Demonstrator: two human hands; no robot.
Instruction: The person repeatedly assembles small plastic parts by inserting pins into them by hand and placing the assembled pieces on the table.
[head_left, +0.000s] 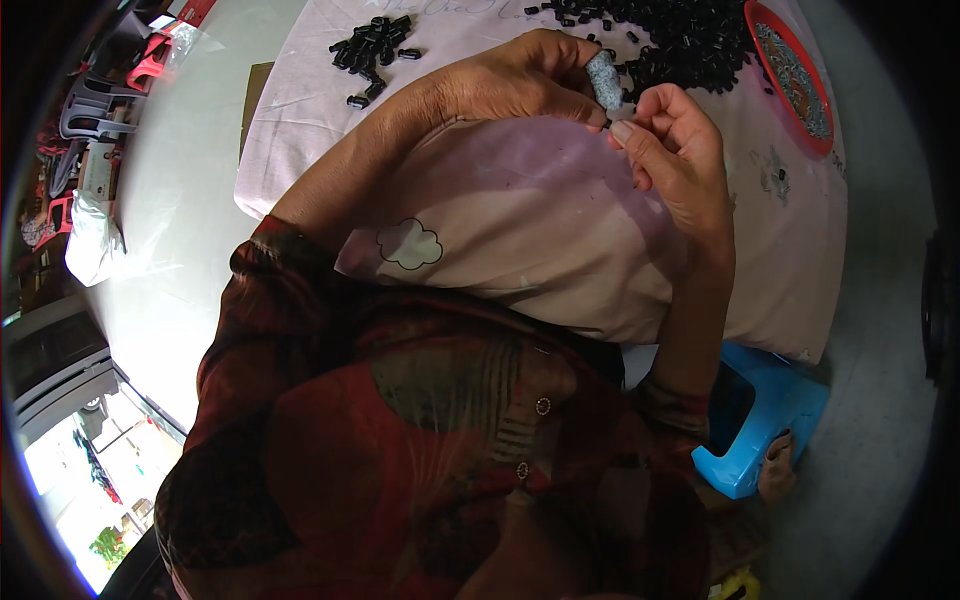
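Note:
My left hand (520, 85) reaches in over the pink cloth, thumb and fingertips pinched together. A grey speckled sleeve or wrap (603, 80) covers one of its fingers. My right hand (680, 150) meets it from the right, thumb and forefinger pressed together. Between the two sets of fingertips is a small dark piece (608, 124), mostly hidden, too small to name. Just beyond my hands spreads a large heap of small black cylindrical parts (690, 45). A smaller pile of similar black parts (370, 50) lies to the left, past my left forearm.
A red tray (820, 147) holding many small grey metal-looking bits stands at the far right of the cloth-covered table (480, 240). Below the table's right edge is a blue plastic stool (790, 410). Plastic chairs (95, 110) and a white bag (92, 240) are across the floor at left.

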